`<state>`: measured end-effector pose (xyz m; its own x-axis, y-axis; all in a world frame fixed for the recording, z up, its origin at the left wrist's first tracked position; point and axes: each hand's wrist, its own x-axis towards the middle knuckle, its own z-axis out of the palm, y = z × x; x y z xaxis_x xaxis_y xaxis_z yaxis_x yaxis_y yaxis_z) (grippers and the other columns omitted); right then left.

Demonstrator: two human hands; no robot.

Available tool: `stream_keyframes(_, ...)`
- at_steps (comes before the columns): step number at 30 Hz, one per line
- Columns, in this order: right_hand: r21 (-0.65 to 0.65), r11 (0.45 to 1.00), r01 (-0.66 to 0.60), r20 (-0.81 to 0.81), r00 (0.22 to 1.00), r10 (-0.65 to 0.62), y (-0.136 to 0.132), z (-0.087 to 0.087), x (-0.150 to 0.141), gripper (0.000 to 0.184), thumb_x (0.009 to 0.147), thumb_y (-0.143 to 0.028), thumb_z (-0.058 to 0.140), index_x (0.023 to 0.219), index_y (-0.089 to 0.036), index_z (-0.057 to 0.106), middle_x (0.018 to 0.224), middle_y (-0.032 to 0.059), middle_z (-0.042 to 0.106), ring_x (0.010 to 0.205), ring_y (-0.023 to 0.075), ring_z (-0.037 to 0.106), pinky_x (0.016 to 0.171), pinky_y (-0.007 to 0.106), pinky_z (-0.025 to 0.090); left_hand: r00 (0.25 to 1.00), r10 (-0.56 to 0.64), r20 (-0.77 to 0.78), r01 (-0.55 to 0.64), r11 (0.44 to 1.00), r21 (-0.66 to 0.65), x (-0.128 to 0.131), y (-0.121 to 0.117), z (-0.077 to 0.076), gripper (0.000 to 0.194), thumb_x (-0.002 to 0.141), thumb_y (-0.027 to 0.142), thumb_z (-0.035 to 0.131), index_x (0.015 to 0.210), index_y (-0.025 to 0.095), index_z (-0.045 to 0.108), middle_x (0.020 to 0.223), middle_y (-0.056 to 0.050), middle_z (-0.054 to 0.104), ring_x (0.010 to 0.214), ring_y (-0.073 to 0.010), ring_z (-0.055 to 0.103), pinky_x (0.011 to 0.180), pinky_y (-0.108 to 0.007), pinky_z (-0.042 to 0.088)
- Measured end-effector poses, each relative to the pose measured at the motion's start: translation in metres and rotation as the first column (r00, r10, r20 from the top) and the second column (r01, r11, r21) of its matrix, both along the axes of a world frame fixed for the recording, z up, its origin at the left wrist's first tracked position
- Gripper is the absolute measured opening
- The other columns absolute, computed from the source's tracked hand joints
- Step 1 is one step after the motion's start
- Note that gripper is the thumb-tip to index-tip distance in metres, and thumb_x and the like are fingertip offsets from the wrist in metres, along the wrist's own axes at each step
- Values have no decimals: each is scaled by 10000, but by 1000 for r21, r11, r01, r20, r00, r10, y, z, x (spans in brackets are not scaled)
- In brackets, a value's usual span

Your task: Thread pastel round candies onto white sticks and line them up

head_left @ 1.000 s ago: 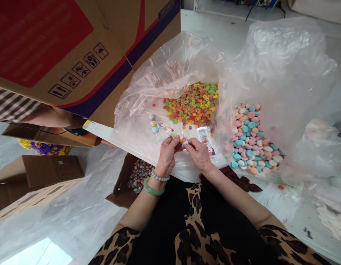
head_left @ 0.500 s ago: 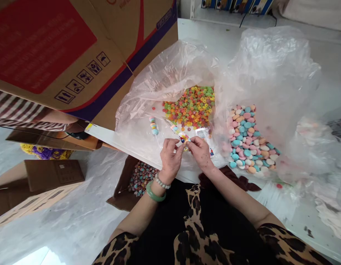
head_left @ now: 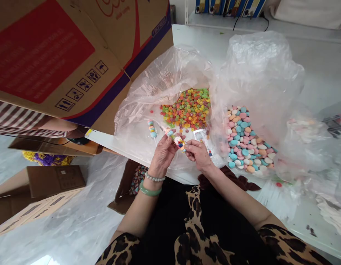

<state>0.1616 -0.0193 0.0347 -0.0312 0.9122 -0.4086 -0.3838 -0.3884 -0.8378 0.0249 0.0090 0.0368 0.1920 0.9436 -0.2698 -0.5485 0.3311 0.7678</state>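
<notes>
With fingers pinched, holding wrapped candy (head_left: pixel 178 141) slanted lengthwise toward the near edge of the bench (head_left: pixel 198 35), by left hand (head_left: pixel 163 152) apparently mid-length, right hand (head_left: pixel 199 152) at the nearer end.

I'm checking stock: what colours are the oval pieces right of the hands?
The oval pieces are pink, light blue, white and peach; clearest in the head view.

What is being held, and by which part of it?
A small colourful item: the left hand holds its left side, and the fingertips of the right hand pinch its right end.
</notes>
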Motion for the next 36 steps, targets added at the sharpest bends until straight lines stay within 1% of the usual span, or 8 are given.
stream_keyframes(7, -45, 998, 52, 9, 999, -52, 4, -6, 0, 209, 607, -321, 724, 626, -185, 567, 481, -50, 497, 418, 58, 383, 352, 177, 193, 982, 190, -14, -190, 978, -87, 15, -10, -5, 280, 655, 256, 816, 871, 143, 678, 814, -6, 682, 705, -88, 619, 690, -212, 478)
stream_keyframes(14, -29, 996, 79, 25, 997, -78, -1, -11, -4, 239, 666, -381, 695, 650, -199, 541, 507, -50, 496, 421, 70, 396, 345, 185, 209, 976, 210, -64, -215, 974, -76, 24, -16, -2, 296, 616, 304, 835, 793, 130, 673, 726, 1, 647, 656, -83, 578, 667, -217, 463)
stream_keyframes(18, 162, 985, 55, 303, 947, -103, -4, -17, -5, 195, 767, -388, 649, 750, -212, 566, 540, -51, 506, 428, 84, 414, 373, 205, 296, 972, 231, -30, -233, 967, -106, 28, -15, -4, 285, 668, 355, 799, 766, 137, 643, 708, 15, 610, 618, -64, 535, 628, -204, 452)
stream_keyframes(22, 471, 881, -38, 586, 760, -280, -8, -22, -2, 223, 853, -305, 584, 1066, -246, 614, 805, 2, 627, 601, 123, 574, 517, 241, 453, 957, 283, -61, -288, 953, -90, 31, -14, -2, 307, 651, 358, 809, 718, 144, 599, 661, 38, 571, 577, -50, 497, 595, -188, 437)
stream_keyframes(25, 596, 785, -169, 673, 639, -373, -9, -22, 0, 217, 918, -259, 499, 1061, -259, 663, 899, 40, 642, 769, 155, 631, 658, 270, 507, 971, 223, -86, -232, 966, -114, 32, -14, 1, 342, 650, 388, 804, 718, 150, 568, 626, 44, 552, 558, -56, 493, 595, -197, 449)
stream_keyframes(29, 637, 743, -204, 712, 525, -467, -9, -18, 4, 195, 911, -244, 523, 958, -256, 712, 965, 58, 633, 870, 173, 623, 754, 293, 506, 991, 129, -45, -135, 977, -165, 31, -19, 1, 341, 713, 434, 752, 794, 170, 553, 664, 49, 545, 595, -62, 511, 619, -203, 474)
stream_keyframes(33, 598, 787, -152, 735, 494, -464, -8, -12, 7, 162, 870, -228, 561, 826, -248, 716, 849, 54, 614, 858, 204, 583, 793, 341, 479, 988, -107, 113, 124, 980, -157, 28, -27, -2, 353, 703, 277, 788, 976, 207, 577, 850, 27, 603, 752, -88, 588, 676, -216, 494)
stream_keyframes(36, 528, 844, -90, 712, 589, -383, -5, -8, 9, 163, 841, -204, 557, 761, -248, 692, 801, 37, 599, 815, 192, 574, 769, 333, 469, 961, -198, 193, 228, 962, -149, 27, -29, -7, 492, 666, 165, 802, 1100, 216, 576, 866, 19, 619, 712, -87, 599, 664, -221, 493)
